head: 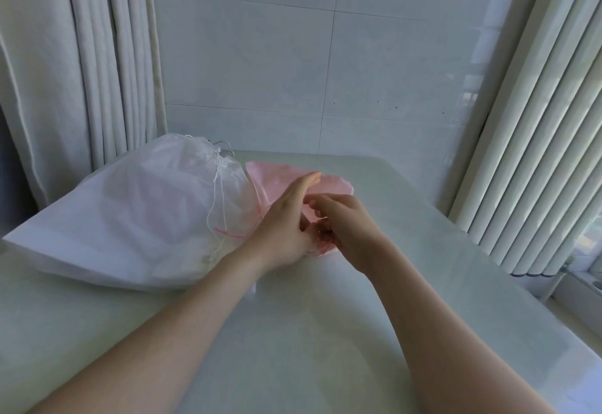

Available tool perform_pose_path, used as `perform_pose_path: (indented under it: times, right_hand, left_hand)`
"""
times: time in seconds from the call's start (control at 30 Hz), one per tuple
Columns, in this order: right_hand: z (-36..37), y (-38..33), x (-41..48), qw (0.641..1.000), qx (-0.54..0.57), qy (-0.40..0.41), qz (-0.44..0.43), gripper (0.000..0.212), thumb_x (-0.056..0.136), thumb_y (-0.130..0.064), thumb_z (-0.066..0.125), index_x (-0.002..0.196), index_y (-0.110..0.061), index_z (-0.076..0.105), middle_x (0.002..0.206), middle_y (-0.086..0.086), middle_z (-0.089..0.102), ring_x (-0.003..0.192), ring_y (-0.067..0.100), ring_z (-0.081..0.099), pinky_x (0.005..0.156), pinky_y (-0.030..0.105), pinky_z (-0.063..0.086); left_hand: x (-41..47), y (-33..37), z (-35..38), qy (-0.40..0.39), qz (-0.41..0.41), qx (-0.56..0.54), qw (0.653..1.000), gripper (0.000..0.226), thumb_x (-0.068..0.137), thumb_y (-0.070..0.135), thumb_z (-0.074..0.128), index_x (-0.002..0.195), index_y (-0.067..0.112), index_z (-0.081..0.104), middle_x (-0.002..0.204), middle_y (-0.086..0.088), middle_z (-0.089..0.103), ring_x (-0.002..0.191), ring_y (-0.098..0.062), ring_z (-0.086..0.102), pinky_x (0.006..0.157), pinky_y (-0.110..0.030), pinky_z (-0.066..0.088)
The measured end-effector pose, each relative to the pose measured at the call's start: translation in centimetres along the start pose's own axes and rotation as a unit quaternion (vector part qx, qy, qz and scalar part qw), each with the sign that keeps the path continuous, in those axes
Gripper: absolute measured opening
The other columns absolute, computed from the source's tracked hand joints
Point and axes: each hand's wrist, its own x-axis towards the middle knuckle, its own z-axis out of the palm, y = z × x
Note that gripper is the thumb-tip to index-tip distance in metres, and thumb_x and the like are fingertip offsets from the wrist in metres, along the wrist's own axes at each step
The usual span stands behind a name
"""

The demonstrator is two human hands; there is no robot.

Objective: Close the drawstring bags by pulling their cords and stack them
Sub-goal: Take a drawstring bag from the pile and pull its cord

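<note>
Left hand (pixel 286 221) flat on pink bag (pixel 335 184), fingers straight; right hand (pixel 347 223) pinches its near edge. White bag (pixel 130 211) just left, cords (pixel 217 192) draped over it.

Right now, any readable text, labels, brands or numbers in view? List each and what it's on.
None readable in this view.
white bag: no print or tag shows.
pink bag: plain where visible; partly hidden under the left hand and right hand.
wall tiles: only a few dark specks, not characters.
table: no markings.
</note>
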Motion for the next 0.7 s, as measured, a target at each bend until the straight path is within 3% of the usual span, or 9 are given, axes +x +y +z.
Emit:
perform_pose_path:
  times: [0.07, 0.13, 0.27, 0.37, 0.43, 0.53, 0.63, 0.7]
  right_hand:
    - [0.4, -0.1, -0.3, 0.999, -0.038, -0.032, -0.008, 0.020, 0.096, -0.021, 0.064, 0.104, -0.013, 0.080, 0.081, 0.019, 0.071, 0.065, 0.034, 0.066, 0.068, 0.052, 0.060]
    - [0.4, -0.3, -0.5, 0.999, -0.032, -0.031, -0.003, 0.018, 0.095, -0.022, 0.068, 0.100, -0.008, 0.078, 0.075, 0.014, 0.070, 0.063, 0.034, 0.066, 0.070, 0.057, 0.060]
    - [-0.2, -0.1, 0.4, 0.998, 0.047, 0.001, 0.035, 0.012, 0.094, -0.019, 0.066, 0.088, -0.009, 0.069, 0.066, 0.001, 0.043, 0.063, 0.027, 0.051, 0.064, 0.041, 0.051]
    - [-0.6, -0.5, 0.8, 0.980, 0.184, 0.012, 0.070, 0.010, 0.092, -0.016, 0.055, 0.083, -0.015, 0.053, 0.063, -0.003, 0.029, 0.051, 0.017, 0.029, 0.046, 0.027, 0.031]
    - [-1.2, -0.8, 1.1, 0.951, 0.297, 0.044, 0.070, 0.017, 0.094, -0.011, 0.051, 0.078, -0.018, 0.046, 0.060, -0.005, 0.025, 0.046, 0.012, 0.020, 0.043, 0.024, 0.021]
    - [-2.3, -0.6, 1.6, 0.920, 0.361, 0.143, 0.059, 0.010, 0.096, -0.002, 0.053, 0.090, -0.009, 0.058, 0.058, -0.002, 0.040, 0.042, 0.011, 0.031, 0.041, 0.023, 0.029]
    - [-2.8, -0.5, 1.3, 0.934, 0.285, 0.208, 0.064, 0.016, 0.093, 0.007, 0.052, 0.099, 0.003, 0.067, 0.063, 0.007, 0.059, 0.049, 0.014, 0.048, 0.049, 0.025, 0.043]
    - [-2.8, -0.7, 1.1, 0.951, 0.200, 0.229, 0.058, 0.016, 0.091, 0.011, 0.051, 0.090, 0.010, 0.067, 0.069, 0.016, 0.069, 0.055, 0.021, 0.061, 0.059, 0.031, 0.057]
  left_hand:
    - [-0.1, 0.2, -0.1, -0.011, 0.004, -0.015, 1.000, 0.086, 0.090, 0.011, 0.068, 0.158, 0.040, 0.023, 0.130, 0.010, 0.058, 0.078, -0.016, 0.069, 0.083, -0.028, 0.056]
    - [-0.1, 0.5, -0.3, -0.018, 0.000, -0.027, 0.999, 0.088, 0.091, 0.011, 0.070, 0.159, 0.039, 0.022, 0.144, 0.013, 0.049, 0.077, -0.015, 0.070, 0.083, -0.027, 0.056]
    - [0.0, 0.7, -0.5, -0.009, -0.001, -0.033, 0.999, 0.090, 0.090, 0.019, 0.074, 0.159, 0.043, 0.020, 0.156, 0.017, 0.039, 0.059, -0.007, 0.057, 0.071, -0.022, 0.051]
    - [-0.2, 0.7, -0.5, 0.001, -0.009, -0.025, 1.000, 0.089, 0.090, 0.012, 0.069, 0.156, 0.043, 0.017, 0.150, 0.017, 0.045, 0.055, -0.009, 0.054, 0.066, -0.022, 0.051]
    - [-0.2, 0.6, -0.6, 0.012, -0.018, -0.032, 0.999, 0.083, 0.091, 0.003, 0.063, 0.151, 0.040, 0.019, 0.142, 0.012, 0.055, 0.056, -0.013, 0.059, 0.063, -0.021, 0.052]
    - [-0.1, -0.2, -0.6, 0.024, -0.038, -0.050, 0.998, 0.058, 0.098, 0.003, 0.058, 0.141, 0.029, 0.029, 0.111, 0.006, 0.073, 0.067, -0.016, 0.070, 0.067, -0.028, 0.057]
    - [0.4, -0.8, -0.7, 0.009, -0.087, -0.037, 0.995, 0.031, 0.097, 0.005, 0.055, 0.125, 0.018, 0.059, 0.090, 0.006, 0.078, 0.084, -0.011, 0.074, 0.082, -0.034, 0.059]
    - [0.6, -0.7, -0.6, 0.004, -0.125, -0.064, 0.990, 0.028, 0.094, 0.004, 0.055, 0.112, 0.017, 0.072, 0.086, 0.004, 0.079, 0.081, -0.011, 0.074, 0.078, -0.028, 0.055]
